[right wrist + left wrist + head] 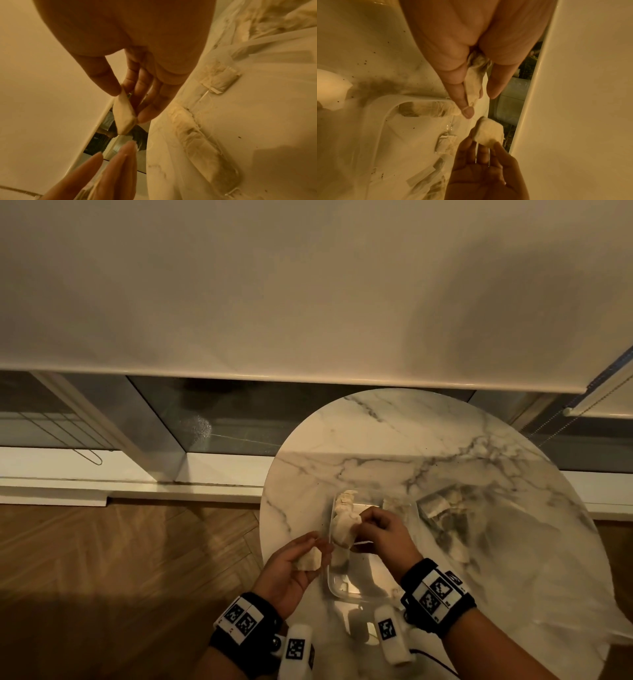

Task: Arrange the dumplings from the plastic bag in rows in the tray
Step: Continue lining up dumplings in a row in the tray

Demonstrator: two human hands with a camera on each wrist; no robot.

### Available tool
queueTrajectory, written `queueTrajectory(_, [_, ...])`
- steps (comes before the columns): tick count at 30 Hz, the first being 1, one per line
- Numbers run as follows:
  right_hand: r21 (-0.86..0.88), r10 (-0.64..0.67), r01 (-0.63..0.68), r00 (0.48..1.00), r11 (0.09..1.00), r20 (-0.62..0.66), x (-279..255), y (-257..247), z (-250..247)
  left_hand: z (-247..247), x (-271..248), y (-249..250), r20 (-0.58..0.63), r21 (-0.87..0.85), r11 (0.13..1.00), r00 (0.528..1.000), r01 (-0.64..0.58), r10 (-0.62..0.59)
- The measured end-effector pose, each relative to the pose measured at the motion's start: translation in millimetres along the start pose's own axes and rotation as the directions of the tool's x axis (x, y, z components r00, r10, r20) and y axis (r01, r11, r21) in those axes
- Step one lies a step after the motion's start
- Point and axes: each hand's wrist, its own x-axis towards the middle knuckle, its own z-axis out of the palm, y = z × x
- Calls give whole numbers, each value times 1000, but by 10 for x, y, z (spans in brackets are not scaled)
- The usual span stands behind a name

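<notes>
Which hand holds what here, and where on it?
Left hand grips one dumpling around its body; right hand pinches another dumpling at its corners.

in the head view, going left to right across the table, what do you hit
left hand gripping a dumpling → clear tray → right hand pinching another dumpling → plastic bag

Looks like a home, a living room by a window. Shown by: round marble table (428,446), herringbone wood floor (120,559), white roller blind (274,285) drawn low over floor-level window (212,419), bead chain (555,422) at right, white sill (68,467) along the glass. Warm, dim lighting.
</notes>
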Motion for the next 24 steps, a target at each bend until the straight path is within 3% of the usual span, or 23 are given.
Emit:
queueTrajectory(5, [-33,174,-174,985,984,-6,81,104,-78,-104,16,43,-46,-115,993,999,2,-8])
queueTrajectory(8, [-261,231,-227,973,938,-16,173,224,-100,-140,11,71,-52,-138,990,998,12,-19])
queueTrajectory(13, [-658,300,-165,949,735,96,257,344,-61,-213,65,68,-66,-135,990,998,-32,24])
queueTrajectory(18, [-696,408,-239,909,677,85,347,439,34,-265,40,61,-111,-43,999,994,-23,18])
queueTrajectory(21, [-698,395,-257,918,668,40,406,470,43,-283,9,81,-151,77,997,988,-24,35])
queueTrajectory(24, [-723,371,-247,929,645,13,456,480,47,-315,2,91,-151,64,998,988,-26,35])
